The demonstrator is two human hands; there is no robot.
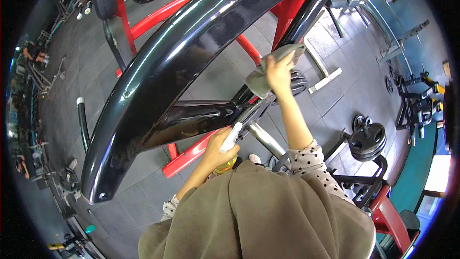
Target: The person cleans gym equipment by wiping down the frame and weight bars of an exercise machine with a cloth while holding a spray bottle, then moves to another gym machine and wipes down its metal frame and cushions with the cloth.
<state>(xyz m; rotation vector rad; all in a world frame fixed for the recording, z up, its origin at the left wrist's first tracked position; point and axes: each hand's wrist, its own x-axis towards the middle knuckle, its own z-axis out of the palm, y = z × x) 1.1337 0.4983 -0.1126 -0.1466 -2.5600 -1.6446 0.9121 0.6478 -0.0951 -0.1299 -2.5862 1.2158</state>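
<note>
My left hand (221, 147) is closed around a spray bottle with a white trigger head (231, 138); yellow liquid shows below the fingers. In my right hand (280, 73) is a grey-green cloth (260, 79), pressed against the black frame tubing of a gym machine near its weight plates (298, 82). A large curved glossy black beam (161, 68) of the machine arches in front of me, to the left of and above both hands. A black straight bar (255, 109) runs between my two hands. The tip of the spray head is close to this bar.
Red frame tubes (194, 154) lie below the beam. A chrome tube (267, 138) slants near my body. Weight plates on a stand (367, 142) are at the right, with a white-ended floor frame (325, 81) beyond my right hand. People are far off at the left.
</note>
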